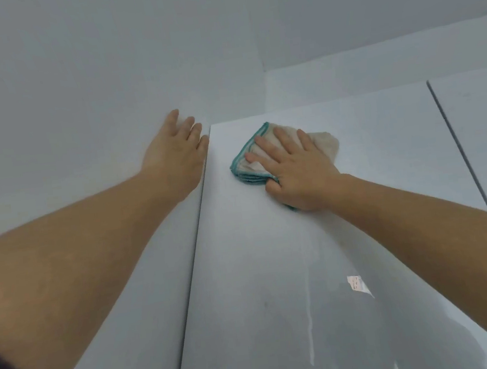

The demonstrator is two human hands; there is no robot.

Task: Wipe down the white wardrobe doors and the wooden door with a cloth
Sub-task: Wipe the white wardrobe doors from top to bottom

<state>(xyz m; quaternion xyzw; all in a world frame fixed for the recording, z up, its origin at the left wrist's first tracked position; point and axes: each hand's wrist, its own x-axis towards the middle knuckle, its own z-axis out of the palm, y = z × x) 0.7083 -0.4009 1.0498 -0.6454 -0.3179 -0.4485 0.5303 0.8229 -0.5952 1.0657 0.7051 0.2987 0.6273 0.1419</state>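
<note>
A glossy white wardrobe door (276, 271) fills the middle of the view, seen from below up to its top edge. My right hand (298, 169) lies flat on a folded cream cloth with a teal border (248, 161) and presses it against the door near its top left corner. My left hand (175, 152) rests with fingers spread on the white panel (128, 303) left of the door, right beside the door's left edge. The wooden door is out of view.
A second white wardrobe door (484, 126) lies to the right, past a dark vertical gap (459, 147). Above the doors run a white top strip (374, 69) and the grey ceiling (217, 20). Wet streaks and a bright reflection (358, 285) show low on the door.
</note>
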